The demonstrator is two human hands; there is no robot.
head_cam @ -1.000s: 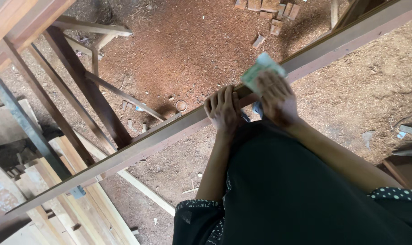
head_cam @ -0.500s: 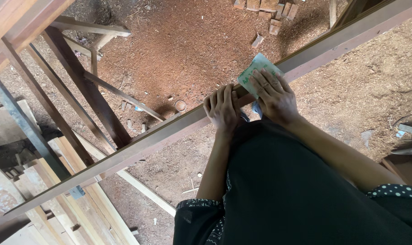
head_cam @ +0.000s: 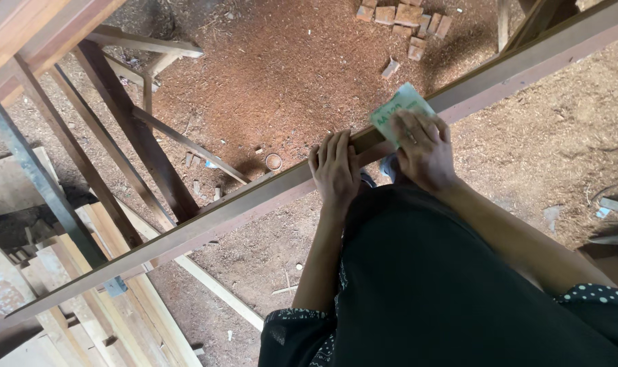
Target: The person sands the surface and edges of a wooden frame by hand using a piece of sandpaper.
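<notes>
A long wooden beam [head_cam: 207,217] runs diagonally from lower left to upper right, above a sawdust floor. My left hand [head_cam: 335,168] lies flat on top of it, fingers together, steadying it. My right hand [head_cam: 423,148] presses a folded pale green sheet of sandpaper [head_cam: 397,109] against the beam just to the right of the left hand. A black garment over my lap [head_cam: 445,285] fills the lower right and hides the beam's near side there.
Wooden frame legs and slats [head_cam: 125,136] stand at the upper left. Stacked planks [head_cam: 84,299] lie at the lower left. Small wood blocks [head_cam: 404,17] are piled at the top. A loose slat [head_cam: 217,292] and a small round lid [head_cam: 273,162] lie on the sawdust.
My right hand with the sandpaper has slid a little down-left along the beam, closer to the left hand. The left hand has stayed in place.
</notes>
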